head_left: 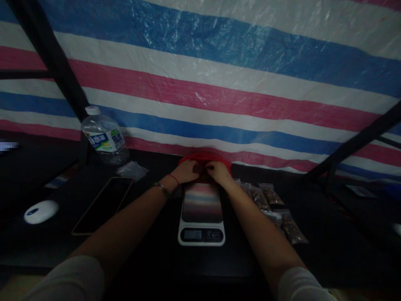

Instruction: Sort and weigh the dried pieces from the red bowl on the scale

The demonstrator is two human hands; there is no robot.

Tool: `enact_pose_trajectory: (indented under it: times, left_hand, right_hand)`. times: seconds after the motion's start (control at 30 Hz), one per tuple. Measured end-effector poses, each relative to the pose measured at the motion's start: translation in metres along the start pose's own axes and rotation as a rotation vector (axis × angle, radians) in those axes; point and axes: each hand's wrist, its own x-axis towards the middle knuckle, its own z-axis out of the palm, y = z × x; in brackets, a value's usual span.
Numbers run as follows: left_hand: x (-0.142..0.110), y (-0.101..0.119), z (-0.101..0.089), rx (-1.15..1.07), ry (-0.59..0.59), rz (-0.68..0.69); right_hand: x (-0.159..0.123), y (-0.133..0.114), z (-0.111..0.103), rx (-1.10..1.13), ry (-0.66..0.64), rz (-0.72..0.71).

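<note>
Both of my hands are over a red container (205, 156) behind the scale, whose dark contents are too dim to make out. My left hand (185, 171) is at its left side, with a red string and a beaded bracelet on the wrist. Its fingers bend into the container, and what they hold is hidden. My right hand (219, 171) reaches in from the right, its thumb and fingers pinched together over something dark and small. In front of the container lies a white kitchen scale (202, 205) with nothing on its reflective plate; the display seems to read zero.
Right of the scale lie several small clear bags of brown bits (293, 225). To the left are a phone (105, 205), a white mouse-shaped object (41, 211), clear plastic bags (131, 170) and a large plastic bottle (105, 140). A striped tarp (219, 92) hangs behind the black table.
</note>
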Motion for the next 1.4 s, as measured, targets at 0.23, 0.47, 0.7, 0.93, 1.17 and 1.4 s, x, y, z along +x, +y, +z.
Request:
enact_pose_trajectory:
  times: [0.23, 0.47, 0.7, 0.93, 1.17, 1.4]
  left_hand:
    - [-0.001, 0.006, 0.005, 0.000, -0.036, 0.050]
    - [0.001, 0.005, 0.013, -0.090, 0.038, 0.039]
    - [0.002, 0.002, 0.017, -0.121, 0.070, 0.004]
    - [0.001, 0.001, 0.018, -0.174, 0.073, -0.022]
    - [0.000, -0.001, 0.013, -0.109, 0.110, -0.180]
    - [0.000, -0.005, 0.014, -0.065, 0.102, -0.227]
  right_hand:
    - [-0.002, -0.012, -0.004, 0.185, 0.126, -0.064]
    - [-0.004, -0.019, -0.008, 0.120, 0.083, -0.180]
    - [-0.007, -0.024, -0.011, 0.181, 0.093, -0.141]
    - [-0.010, -0.030, -0.021, 0.154, 0.115, -0.194]
    - [-0.006, -0.014, -0.024, -0.125, -0.087, -0.083]
    - [-0.012, -0.009, -0.002, -0.085, -0.240, -0.150]
